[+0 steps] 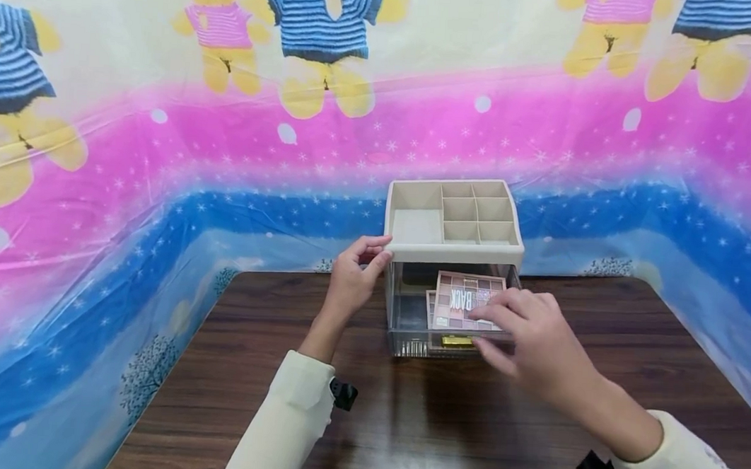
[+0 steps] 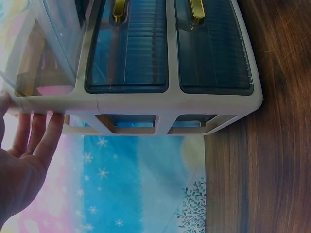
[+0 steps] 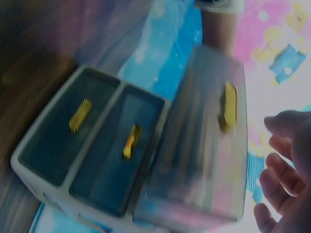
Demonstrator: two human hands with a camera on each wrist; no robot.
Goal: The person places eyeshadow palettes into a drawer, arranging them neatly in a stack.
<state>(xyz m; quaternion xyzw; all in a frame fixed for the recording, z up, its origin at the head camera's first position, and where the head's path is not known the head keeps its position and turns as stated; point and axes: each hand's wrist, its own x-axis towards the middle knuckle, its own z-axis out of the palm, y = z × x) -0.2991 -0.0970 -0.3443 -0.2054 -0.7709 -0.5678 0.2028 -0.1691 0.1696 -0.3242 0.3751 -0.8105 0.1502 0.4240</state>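
Note:
A cream drawer organizer (image 1: 454, 253) stands on the table, its clear top drawer (image 3: 189, 145) pulled out. Inside lies a makeup palette (image 1: 453, 302) lettered "BACK", over another palette (image 1: 430, 309) that is mostly covered. My left hand (image 1: 352, 279) grips the organizer's upper left corner, thumb at the front and fingers against the side in the left wrist view. Over the drawer's right front, my right hand (image 1: 536, 335) overlaps the palette in the head view. The right wrist view shows its fingers loosely bent, holding nothing, apart from the drawer's gold handle (image 3: 230, 107).
Cream compartments (image 1: 477, 210) of different sizes form the organizer's top. Two lower drawers with gold handles (image 2: 197, 9) are closed. A printed cloth (image 1: 325, 225) hangs behind the dark wooden table (image 1: 268, 328) and around its sides.

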